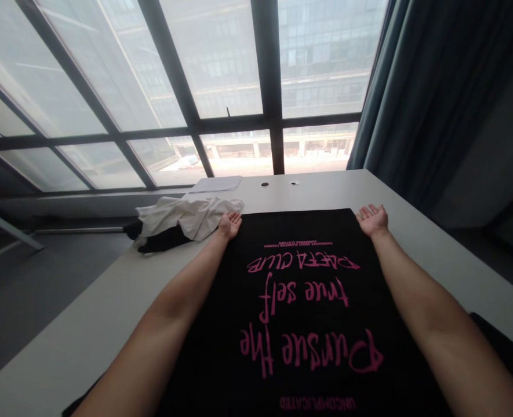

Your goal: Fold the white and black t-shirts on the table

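Observation:
A black T-shirt [308, 229] with pink lettering lies spread out on the white table, its print upside down to me. Its straight far edge runs between my two hands. At the far left corner rests my left hand [230, 224], palm up with the fingers stretched out. My right hand [373, 220] is at the far right corner, palm turned up and fingers apart, its thumb side touching the cloth. Both forearms lie along the shirt's sides. The near part of the shirt runs out of view at the bottom.
Beside my left hand lies a crumpled pile of white and black cloth [182, 217]. Behind it are some white papers [216, 184]. The white table [326, 194] has two round holes near its far edge. Large windows stand beyond, and a dark blue curtain [404, 87] hangs at right.

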Available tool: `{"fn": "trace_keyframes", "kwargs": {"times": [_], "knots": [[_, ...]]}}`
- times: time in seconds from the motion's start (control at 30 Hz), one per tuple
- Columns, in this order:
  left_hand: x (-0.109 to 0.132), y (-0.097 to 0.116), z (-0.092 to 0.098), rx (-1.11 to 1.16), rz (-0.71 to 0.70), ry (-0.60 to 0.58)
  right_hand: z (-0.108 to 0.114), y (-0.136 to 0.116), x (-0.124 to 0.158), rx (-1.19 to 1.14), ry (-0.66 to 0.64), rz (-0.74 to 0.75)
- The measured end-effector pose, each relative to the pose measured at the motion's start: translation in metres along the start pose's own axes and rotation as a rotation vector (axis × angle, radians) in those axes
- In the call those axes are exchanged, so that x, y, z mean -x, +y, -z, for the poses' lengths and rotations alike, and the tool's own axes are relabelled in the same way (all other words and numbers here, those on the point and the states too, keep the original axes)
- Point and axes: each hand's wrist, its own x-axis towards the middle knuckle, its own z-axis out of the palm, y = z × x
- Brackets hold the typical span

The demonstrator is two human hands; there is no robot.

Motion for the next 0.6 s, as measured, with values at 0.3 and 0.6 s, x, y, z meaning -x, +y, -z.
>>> {"fn": "trace_keyframes", "kwargs": {"times": [0.3, 0.6], "knots": [[0.077, -0.123, -0.059, -0.003, 0.176, -0.242, -0.084, 0.116, 0.095, 0.065, -0.368, -0.306], [0.101, 0.011, 0.025, 0.039, 0.022, 0.044, -0.009, 0.030, 0.120, 0.104, -0.157, -0.199]]}}
